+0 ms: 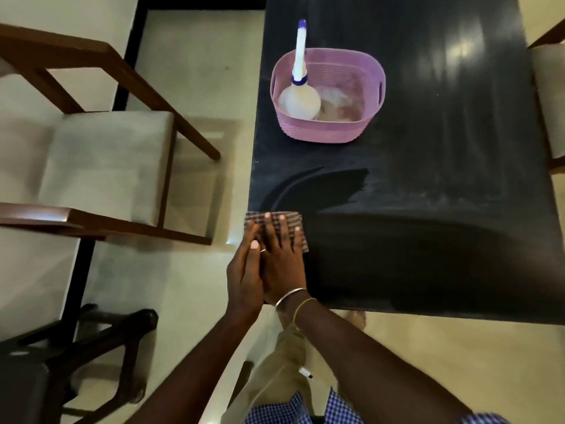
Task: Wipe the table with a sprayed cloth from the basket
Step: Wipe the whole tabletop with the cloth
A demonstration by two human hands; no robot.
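A checked cloth (290,217) lies flat at the near left corner of the black table (428,179). My right hand (282,255) presses on it with straight, spread fingers. My left hand (244,276) lies against the right hand's side at the table's left edge, fingers straight and touching the cloth. Darker wiped streaks curve across the dusty top just beyond the cloth. A pink basket (327,130) stands further back on the table, holding a white spray bottle (301,96) with a blue nozzle and some pale material.
A wooden chair with a pale cushion (101,166) stands left of the table. A dark chair (61,362) is at the lower left. Another chair's edge (550,102) shows at the right. The floor is pale tile.
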